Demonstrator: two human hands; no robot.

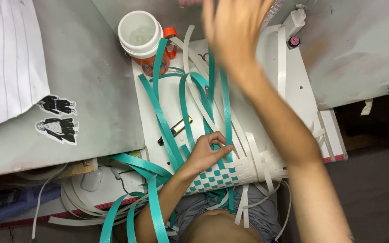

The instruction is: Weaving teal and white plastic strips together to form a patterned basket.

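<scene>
A: Where is the weave point(223, 176)?
B: At the table edge. Left hand point(208, 150) pinches a teal strip point(227, 112); right hand point(232, 24) is raised, blurred, grip unclear.
A: Labels?
B: Two black-white stickers point(58, 118), left.

**Counted on the weaving bench**

Two hands are in view: the left hand point(208, 150) and the right hand point(232, 27), blurred near the top edge. One woven piece point(230, 175) of teal-and-white checks lies at the near edge of one white work board point(302, 85). One clear plastic jar point(141, 38) with a white rim and an orange handle stands at the far end. One dark lighter-shaped tool with a brass tip point(175, 130) lies on the board. One small pink-capped bottle point(293, 42) sits by the far right corner. Two black-and-white figure stickers point(58, 117) sit on the grey table. One white striped sheet point(10, 54) covers the left corner. The loose teal straps point(160, 114) and white straps point(281, 58) overlap too much to count exactly; several of each show.
</scene>
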